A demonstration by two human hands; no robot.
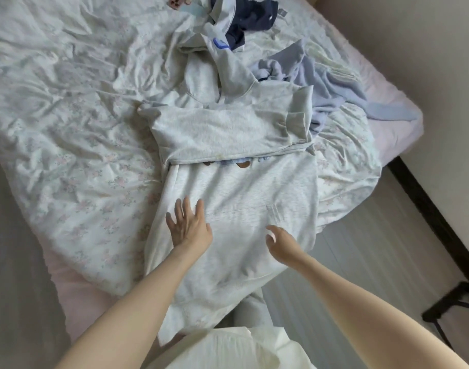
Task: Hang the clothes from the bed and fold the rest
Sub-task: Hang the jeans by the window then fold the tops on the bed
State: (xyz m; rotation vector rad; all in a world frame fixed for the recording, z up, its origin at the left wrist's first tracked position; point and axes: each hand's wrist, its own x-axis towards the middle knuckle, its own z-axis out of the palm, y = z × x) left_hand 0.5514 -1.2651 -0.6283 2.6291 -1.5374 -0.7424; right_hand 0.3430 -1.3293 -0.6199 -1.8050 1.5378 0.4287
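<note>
A light grey hoodie (241, 198) lies spread on the bed corner, front up, with both sleeves folded across its chest and its hem hanging over the bed's edge. My left hand (187, 225) rests flat on its lower left part, fingers spread. Just right of it, my right hand (280, 242) hovers over the fabric with fingers loosely curled, holding nothing. Further back lie another grey garment (217, 51), a dark navy garment (254, 16) and a pale blue one (321, 75).
The bed (68, 115) has a rumpled floral cover. A phone in a pink case (176, 1) lies at the far edge. The floor (374, 249) is at the right, with a dark skirting board (435, 217) and a black stand (456, 307).
</note>
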